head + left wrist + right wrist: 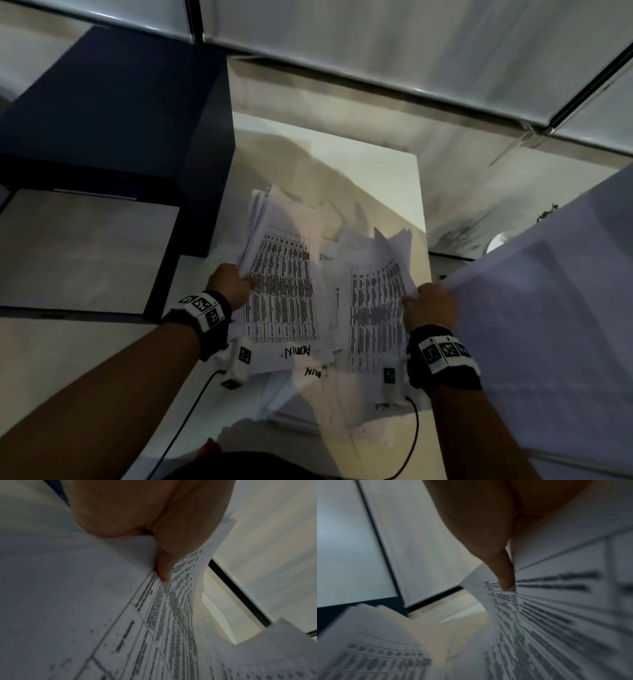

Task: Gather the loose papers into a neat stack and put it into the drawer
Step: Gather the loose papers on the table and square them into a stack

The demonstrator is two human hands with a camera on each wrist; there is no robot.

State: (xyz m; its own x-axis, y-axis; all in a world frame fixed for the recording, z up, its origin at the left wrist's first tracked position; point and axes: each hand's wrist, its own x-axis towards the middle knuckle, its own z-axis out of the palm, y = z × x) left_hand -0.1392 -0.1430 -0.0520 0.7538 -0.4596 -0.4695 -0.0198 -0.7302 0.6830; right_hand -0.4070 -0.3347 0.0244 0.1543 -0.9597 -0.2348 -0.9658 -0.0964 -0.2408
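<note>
My left hand (230, 287) pinches the left edge of one bundle of papers (281, 274), with the thumb (163, 568) pressed on the printed table on top. My right hand (431, 306) pinches the right edge of a second bundle (375, 301), its thumb (504, 574) also on the print. The two bundles lie side by side on the white table (387, 178), their inner edges overlapping, and more loose sheets (294, 394) are under them. The open drawer (82, 250) of the dark cabinet (113, 113) is on my left, just beside the papers
</note>
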